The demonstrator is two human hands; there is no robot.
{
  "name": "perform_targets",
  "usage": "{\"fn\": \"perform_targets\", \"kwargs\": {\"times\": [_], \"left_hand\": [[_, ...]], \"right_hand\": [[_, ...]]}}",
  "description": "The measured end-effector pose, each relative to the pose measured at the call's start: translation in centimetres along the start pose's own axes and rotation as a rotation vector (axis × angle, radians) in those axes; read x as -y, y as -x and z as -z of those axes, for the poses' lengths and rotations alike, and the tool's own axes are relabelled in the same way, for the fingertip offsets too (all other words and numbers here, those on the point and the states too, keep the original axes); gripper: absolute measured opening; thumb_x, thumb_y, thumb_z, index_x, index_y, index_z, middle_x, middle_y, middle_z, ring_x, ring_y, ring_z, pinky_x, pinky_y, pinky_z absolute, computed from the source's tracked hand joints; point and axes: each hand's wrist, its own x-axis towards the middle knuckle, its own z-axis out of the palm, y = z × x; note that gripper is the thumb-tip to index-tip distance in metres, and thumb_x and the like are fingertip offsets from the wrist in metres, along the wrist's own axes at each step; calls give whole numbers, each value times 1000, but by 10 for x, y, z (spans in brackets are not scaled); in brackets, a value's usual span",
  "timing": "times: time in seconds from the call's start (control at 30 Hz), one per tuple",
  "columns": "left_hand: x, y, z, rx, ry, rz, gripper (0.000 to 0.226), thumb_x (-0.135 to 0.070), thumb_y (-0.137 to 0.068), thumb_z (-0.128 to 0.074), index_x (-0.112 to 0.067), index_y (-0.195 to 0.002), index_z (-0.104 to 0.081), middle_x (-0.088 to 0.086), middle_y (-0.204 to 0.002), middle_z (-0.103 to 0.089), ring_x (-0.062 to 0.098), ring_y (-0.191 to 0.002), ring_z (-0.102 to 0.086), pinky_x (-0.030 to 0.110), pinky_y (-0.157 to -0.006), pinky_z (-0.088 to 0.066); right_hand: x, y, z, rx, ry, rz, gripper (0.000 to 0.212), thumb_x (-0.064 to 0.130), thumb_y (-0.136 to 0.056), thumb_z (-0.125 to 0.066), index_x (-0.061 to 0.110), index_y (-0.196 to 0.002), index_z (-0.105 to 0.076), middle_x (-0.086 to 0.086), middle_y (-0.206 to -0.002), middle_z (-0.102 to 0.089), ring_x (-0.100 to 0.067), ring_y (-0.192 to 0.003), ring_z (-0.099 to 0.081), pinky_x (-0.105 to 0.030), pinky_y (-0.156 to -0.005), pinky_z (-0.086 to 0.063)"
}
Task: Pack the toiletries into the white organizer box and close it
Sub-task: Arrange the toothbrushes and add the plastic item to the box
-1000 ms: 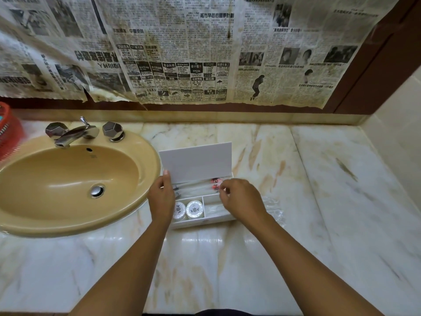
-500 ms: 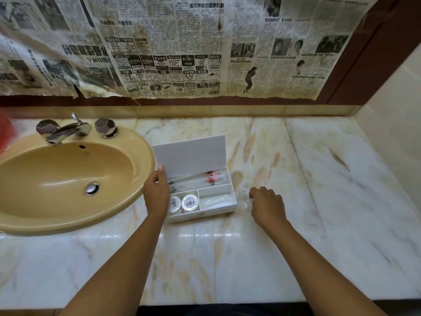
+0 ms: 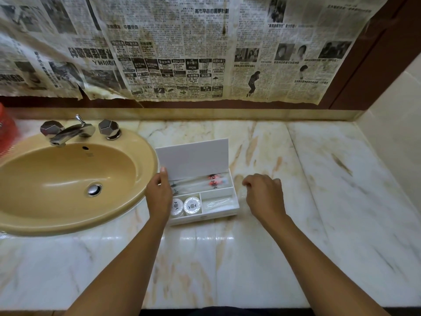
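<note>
Left hand (image 3: 158,195): grips the box's left end, thumb up against the raised lid (image 3: 193,156).
Right hand (image 3: 264,194): fingers curled, at 3 o'clock of the box; whether it holds anything, cannot tell.
White organizer box (image 3: 206,217): open on the marble counter (image 3: 319,201), at 3 o'clock of the sink (image 3: 68,179).
Contents: two round tins (image 3: 185,206) front left.

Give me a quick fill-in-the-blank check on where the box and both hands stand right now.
1. The lid of the white box stands ____.
2. The left hand holds the box on the side nearest the ____.
3. The two round tins sit in the box's front-____ compartment.
4. The right hand hovers over the ____, beside the box.

Missing words: open; sink; left; counter
</note>
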Motion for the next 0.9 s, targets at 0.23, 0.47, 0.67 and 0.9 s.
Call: {"fn": "perform_targets", "kwargs": {"times": [0.23,0.47,0.67,0.9], "left_hand": [[-2,1,0,6,-16,-6,50,-43,-103,-41,-8,-68,-43,3,-63,-40,6,-53,-34,26,-55,-32],[-1,0,0,11,2,11,55,-46,-102,-41,2,-77,-51,7,-68,-47,13,-61,-41,28,-58,-36],[-3,1,0,1,-7,14,52,-44,-103,-41,-3,-72,-47,5,-65,-43,13,-59,-38,29,-56,-33],[-2,0,0,0,-1,13,53,-46,-102,-41,-2,-73,-49,7,-67,-46,14,-62,-41,30,-60,-35]], "right_hand": [[48,-3,-12,128,-169,195,34,3,-88,-53,24,-107,-71,-1,-113,-66,-20,-104,-58,-28,-81,-46],[57,0,-37,382,14,182,34,-8,-82,-49,8,-105,-68,-14,-108,-65,-31,-100,-63,-30,-80,-47],[57,-5,-38,442,-14,137,32,-4,-82,-48,9,-105,-67,-13,-109,-64,-32,-99,-62,-31,-80,-48],[54,-3,-43,594,-34,103,32,3,-87,-45,12,-111,-65,-14,-116,-61,-31,-105,-58,-35,-88,-50]]}}
